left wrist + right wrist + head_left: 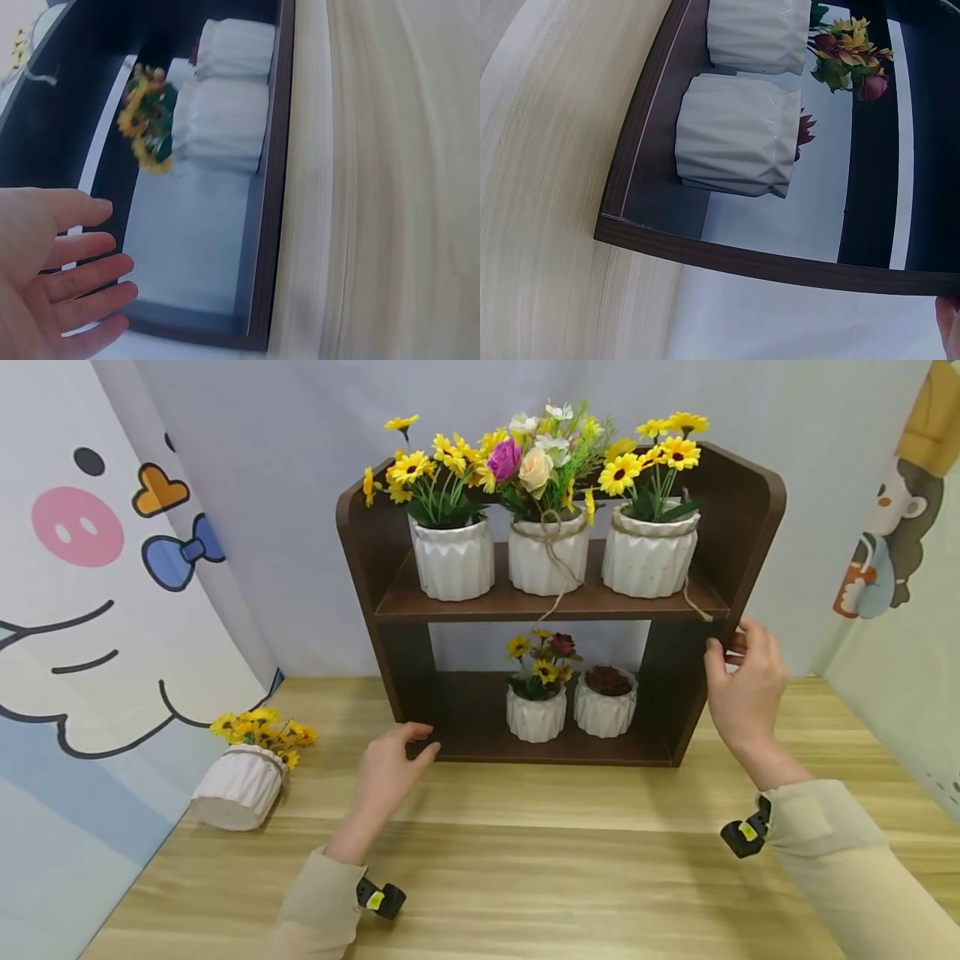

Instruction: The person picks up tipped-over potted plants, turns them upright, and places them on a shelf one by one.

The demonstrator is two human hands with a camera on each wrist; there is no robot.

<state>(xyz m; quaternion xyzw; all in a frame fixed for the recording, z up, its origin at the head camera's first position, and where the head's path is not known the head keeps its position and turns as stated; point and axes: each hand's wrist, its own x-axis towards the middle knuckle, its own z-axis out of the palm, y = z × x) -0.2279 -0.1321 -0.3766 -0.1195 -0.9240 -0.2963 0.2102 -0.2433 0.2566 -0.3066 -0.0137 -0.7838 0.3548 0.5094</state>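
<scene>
A dark brown two-tier shelf [551,607] stands on the wooden table. At its lower left corner is my left hand [392,770], its fingers relaxed and holding nothing; in the left wrist view that hand [64,281] is spread beside the shelf's side. My right hand [750,685] rests against the outside of the right side panel [701,693], the thumb near its front edge; some fingers are hidden. On the lower tier stand a small white pot with yellow and dark red flowers [536,710] and a white pot with a dark red plant [606,708].
On the upper tier are a left pot of yellow flowers [454,560], a middle pot of mixed flowers [548,556] and a right pot of yellow flowers [649,556]. Another flower pot [240,785] lies tipped on the table at the left. Cartoon-printed curtains hang at both sides.
</scene>
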